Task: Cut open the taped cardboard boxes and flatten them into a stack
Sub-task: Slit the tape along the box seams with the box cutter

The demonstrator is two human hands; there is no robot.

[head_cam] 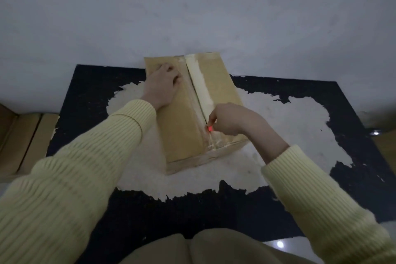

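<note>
Pinching a small cutter (209,128) with a red tip, the right hand (232,120) holds it at the taped middle seam (198,94) of the cardboard box (182,126), close to the near end of the top. Its fingers are curled tight round the tool, and the blade itself is too small to make out. The left hand (164,83) lies flat and spread on the left flap, pressing the box down, with its fingertips close beside the seam farther up.

That placement is the main worry: if the cutter is pushed away along the seam and skids on the glossy tape (214,141), it would run toward those fingertips. A pull toward the body carries its own risk (the knees (214,246) sit just below the near edge of the mat). Pressing too deep could snag the blade in the flap edge and jerk the box sideways.

The box sits on a worn black mat (321,96) with a pale scuffed centre, on a grey floor (192,6). More cardboard (23,139) lies off to the left, apart from the mat.
</note>
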